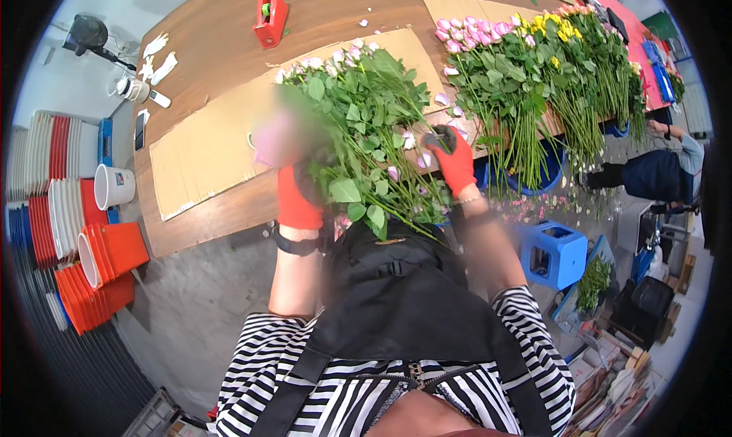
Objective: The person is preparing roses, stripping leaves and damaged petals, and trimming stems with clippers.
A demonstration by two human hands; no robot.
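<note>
My left hand [301, 199], in an orange-red glove with a dark palm, is closed at the left side of a leafy pile. A blurred pink rose [276, 138] rises from it, and blur and leaves hide most of its fingers. On the table's near edge, my right hand [453, 159] in a matching glove has its fingers curled in; what they hold, if anything, does not show. Between the hands, pale pink roses [335, 62] lie with heads away from me and green stems [408, 217] over the near edge. Loose petals [425, 161] lie beside my right hand.
Cardboard [202, 166] covers part of the brown table [187, 52]. A red tape dispenser [270, 19] stands at the back. Pink roses [473, 34] and yellow flowers [560, 27] lie to the right. A blue stool [554, 254] and a co-worker [662, 174] are beyond; orange buckets [114, 254] stand left.
</note>
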